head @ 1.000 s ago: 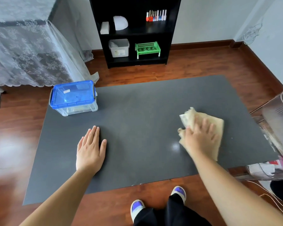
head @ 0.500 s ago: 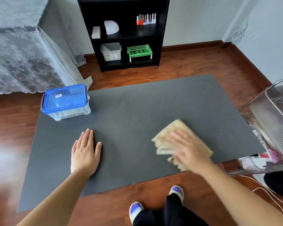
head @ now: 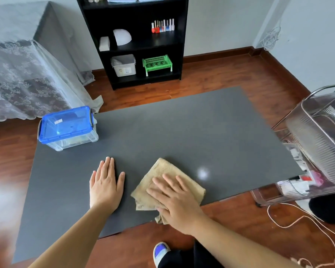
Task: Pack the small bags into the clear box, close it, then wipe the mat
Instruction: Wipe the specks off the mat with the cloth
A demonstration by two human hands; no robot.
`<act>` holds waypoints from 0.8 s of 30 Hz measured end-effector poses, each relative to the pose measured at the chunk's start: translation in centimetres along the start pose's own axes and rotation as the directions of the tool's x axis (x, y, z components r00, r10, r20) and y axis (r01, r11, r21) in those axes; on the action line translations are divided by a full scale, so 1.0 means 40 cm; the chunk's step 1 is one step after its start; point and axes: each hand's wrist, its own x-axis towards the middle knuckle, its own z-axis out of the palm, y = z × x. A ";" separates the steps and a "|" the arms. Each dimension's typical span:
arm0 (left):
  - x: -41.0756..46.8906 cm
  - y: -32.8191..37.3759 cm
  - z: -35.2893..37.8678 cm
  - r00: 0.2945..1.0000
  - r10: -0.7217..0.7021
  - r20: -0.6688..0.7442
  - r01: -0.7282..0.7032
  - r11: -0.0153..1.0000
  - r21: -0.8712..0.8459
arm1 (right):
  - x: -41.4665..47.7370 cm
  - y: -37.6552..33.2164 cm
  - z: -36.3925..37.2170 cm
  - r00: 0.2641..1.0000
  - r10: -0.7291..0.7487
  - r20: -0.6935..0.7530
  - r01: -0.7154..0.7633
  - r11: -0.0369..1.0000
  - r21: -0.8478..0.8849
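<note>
A dark grey mat (head: 178, 132) lies on the wooden floor. At its far left corner stands the clear box (head: 68, 128), its blue lid shut; some contents show faintly through the wall. My left hand (head: 105, 183) rests flat on the mat with fingers together, holding nothing. My right hand (head: 174, 198) presses flat on a tan cloth (head: 162, 171) near the mat's front edge, a little right of my left hand. Part of the cloth hangs over the mat's front edge beneath my palm.
A black shelf unit (head: 137, 41) with a green basket (head: 157, 63) and a white bin (head: 124, 65) stands beyond the mat. A lace-covered bed (head: 23, 74) is at the left. A clear ribbed cart (head: 317, 144) and a white cable (head: 306, 225) sit at the right.
My right hand has swept the cloth leftward across the mat's front part, from the right side to near my left hand. The left hand has stayed flat in place.
</note>
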 end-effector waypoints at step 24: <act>0.056 0.177 0.045 0.981 0.179 0.073 -0.179 0.984 -0.006 | -0.121 0.276 -0.066 0.994 -0.107 0.006 0.107 0.994 -0.017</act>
